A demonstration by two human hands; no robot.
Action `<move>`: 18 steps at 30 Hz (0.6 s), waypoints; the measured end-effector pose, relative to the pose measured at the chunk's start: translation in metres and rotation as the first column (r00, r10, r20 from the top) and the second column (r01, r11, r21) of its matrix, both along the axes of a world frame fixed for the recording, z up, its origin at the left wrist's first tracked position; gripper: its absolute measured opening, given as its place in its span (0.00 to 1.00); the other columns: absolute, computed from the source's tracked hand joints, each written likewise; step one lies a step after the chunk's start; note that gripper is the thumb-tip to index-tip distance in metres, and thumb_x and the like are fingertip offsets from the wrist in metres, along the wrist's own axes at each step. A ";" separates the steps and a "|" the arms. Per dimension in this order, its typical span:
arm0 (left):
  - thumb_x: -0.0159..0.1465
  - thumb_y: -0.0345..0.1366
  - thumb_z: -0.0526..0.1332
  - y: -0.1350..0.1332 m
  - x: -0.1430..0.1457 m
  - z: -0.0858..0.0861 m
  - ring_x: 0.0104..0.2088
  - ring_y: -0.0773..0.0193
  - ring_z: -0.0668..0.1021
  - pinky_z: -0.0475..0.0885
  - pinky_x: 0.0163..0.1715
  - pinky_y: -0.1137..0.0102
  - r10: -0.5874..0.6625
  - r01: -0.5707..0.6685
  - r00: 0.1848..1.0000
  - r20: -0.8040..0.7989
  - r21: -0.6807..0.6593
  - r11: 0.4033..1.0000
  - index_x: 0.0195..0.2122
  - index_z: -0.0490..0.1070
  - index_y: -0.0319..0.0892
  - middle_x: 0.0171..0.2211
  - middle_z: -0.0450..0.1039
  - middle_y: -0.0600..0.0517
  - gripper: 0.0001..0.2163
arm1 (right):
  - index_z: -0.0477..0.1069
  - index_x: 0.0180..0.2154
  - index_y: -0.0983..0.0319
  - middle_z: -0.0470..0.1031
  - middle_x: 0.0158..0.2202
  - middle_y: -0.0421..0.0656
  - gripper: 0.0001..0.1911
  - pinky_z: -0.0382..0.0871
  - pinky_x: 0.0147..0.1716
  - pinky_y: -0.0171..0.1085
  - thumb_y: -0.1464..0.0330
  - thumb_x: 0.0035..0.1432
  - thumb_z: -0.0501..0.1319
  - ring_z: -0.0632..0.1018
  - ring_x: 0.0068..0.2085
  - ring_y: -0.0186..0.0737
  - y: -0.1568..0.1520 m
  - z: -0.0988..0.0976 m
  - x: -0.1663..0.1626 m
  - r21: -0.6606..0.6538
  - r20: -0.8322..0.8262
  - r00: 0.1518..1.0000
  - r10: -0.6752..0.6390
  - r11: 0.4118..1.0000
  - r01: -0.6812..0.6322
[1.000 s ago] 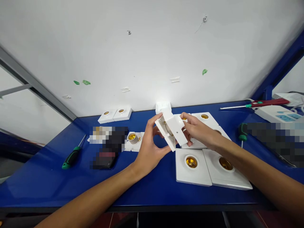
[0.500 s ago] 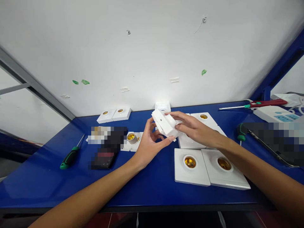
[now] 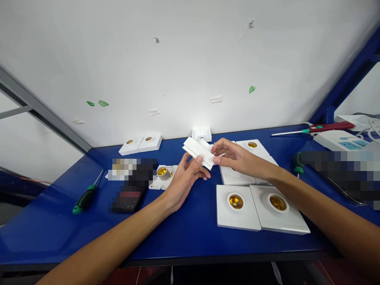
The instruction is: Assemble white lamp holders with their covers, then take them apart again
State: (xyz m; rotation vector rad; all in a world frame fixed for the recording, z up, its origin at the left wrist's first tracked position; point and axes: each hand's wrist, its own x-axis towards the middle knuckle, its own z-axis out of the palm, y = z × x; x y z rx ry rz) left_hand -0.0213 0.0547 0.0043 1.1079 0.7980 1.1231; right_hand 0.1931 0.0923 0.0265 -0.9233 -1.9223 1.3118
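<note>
Above the middle of the table, a white square lamp holder (image 3: 197,151) is tilted with its side edge towards me. My left hand (image 3: 184,180) grips it from below left, thumb on its edge. Closed on its right end are the fingers of my right hand (image 3: 237,157). Beyond my left wrist lies a lamp holder base (image 3: 158,184) with a brass-lined socket and no cover. A white square cover (image 3: 202,133) rests by the wall behind the held piece. Assembled lamp holders (image 3: 245,217) lie under and beside my right forearm.
Left on the blue table (image 3: 178,241) are a green-and-black screwdriver (image 3: 86,198) and a dark phone (image 3: 126,202). Two lamp holders (image 3: 141,144) stand by the wall. At right lie another screwdriver (image 3: 299,163), a red-handled lighter-like tool (image 3: 331,126) and a power strip (image 3: 338,139).
The lamp holder has been turned in my hands, so its narrow side now faces me. Both hands have shifted slightly, and my left thumb now presses on the edge.
</note>
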 end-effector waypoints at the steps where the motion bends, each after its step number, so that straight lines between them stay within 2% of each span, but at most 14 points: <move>1: 0.66 0.53 0.69 0.000 0.000 0.000 0.36 0.62 0.77 0.71 0.41 0.63 -0.005 0.005 1.000 0.007 -0.001 1.000 0.54 0.65 0.45 0.43 0.74 0.50 0.24 | 0.68 0.47 0.54 0.73 0.50 0.42 0.14 0.70 0.55 0.50 0.55 0.65 0.65 0.76 0.52 0.46 0.000 0.001 0.000 0.002 -0.006 1.000 0.005 1.000 -0.005; 7: 0.64 0.54 0.70 -0.001 0.002 0.001 0.33 0.64 0.75 0.71 0.41 0.63 -0.025 0.027 0.998 0.054 -0.030 0.999 0.54 0.67 0.45 0.39 0.73 0.52 0.25 | 0.68 0.46 0.54 0.73 0.49 0.42 0.14 0.70 0.53 0.49 0.56 0.65 0.66 0.76 0.50 0.46 -0.001 0.003 -0.001 -0.014 0.006 1.000 -0.028 1.000 0.028; 10: 0.64 0.54 0.70 -0.001 0.002 0.001 0.33 0.65 0.75 0.71 0.40 0.64 -0.019 0.022 0.998 0.062 -0.040 0.999 0.51 0.68 0.44 0.41 0.73 0.53 0.24 | 0.68 0.45 0.54 0.72 0.49 0.42 0.13 0.70 0.53 0.49 0.57 0.64 0.66 0.76 0.50 0.45 -0.001 0.001 -0.003 -0.013 -0.020 0.999 -0.044 0.999 0.044; 14: 0.65 0.54 0.69 -0.001 0.001 0.000 0.32 0.66 0.75 0.71 0.40 0.65 -0.018 0.021 0.998 0.063 -0.041 0.999 0.48 0.68 0.45 0.45 0.71 0.52 0.21 | 0.67 0.41 0.55 0.73 0.44 0.41 0.15 0.71 0.52 0.49 0.57 0.61 0.68 0.76 0.46 0.44 0.000 -0.003 -0.008 -0.002 -0.115 0.990 -0.084 0.996 0.084; 18: 0.67 0.53 0.67 0.000 0.001 0.000 0.32 0.67 0.74 0.71 0.39 0.66 -0.007 0.010 0.998 0.067 -0.037 0.999 0.44 0.67 0.45 0.45 0.69 0.52 0.18 | 0.66 0.40 0.55 0.73 0.39 0.40 0.16 0.73 0.47 0.47 0.54 0.62 0.67 0.76 0.44 0.44 0.000 -0.003 -0.009 0.003 -0.180 0.973 -0.141 0.990 0.144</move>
